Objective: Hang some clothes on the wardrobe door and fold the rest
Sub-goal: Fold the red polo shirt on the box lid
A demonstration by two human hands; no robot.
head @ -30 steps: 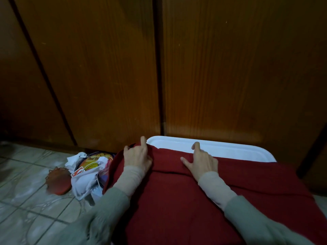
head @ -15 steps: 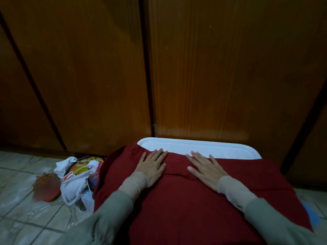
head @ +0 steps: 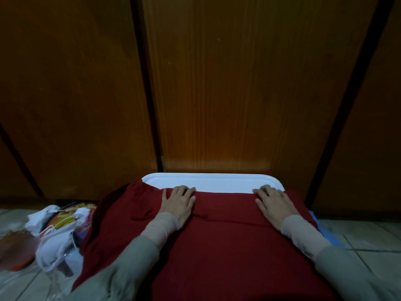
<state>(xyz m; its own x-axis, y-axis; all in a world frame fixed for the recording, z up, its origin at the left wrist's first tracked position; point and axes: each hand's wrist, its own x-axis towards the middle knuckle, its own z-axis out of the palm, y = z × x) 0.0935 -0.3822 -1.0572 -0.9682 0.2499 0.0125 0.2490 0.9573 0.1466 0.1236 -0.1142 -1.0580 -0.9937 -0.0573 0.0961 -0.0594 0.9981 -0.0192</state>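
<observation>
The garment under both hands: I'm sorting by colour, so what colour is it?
Dark red, plain, no visible pattern; the garment shows in the head view.

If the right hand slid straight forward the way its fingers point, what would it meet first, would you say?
The right hand lies flat on the red garment. Straight ahead, its fingertips would probably first reach the bare white tray, then the wardrobe door behind.

left sleeve [head: 130, 257]: grey-green knit, beige cuff | right sleeve [head: 338, 263]: same grey-green knit, beige cuff
</observation>
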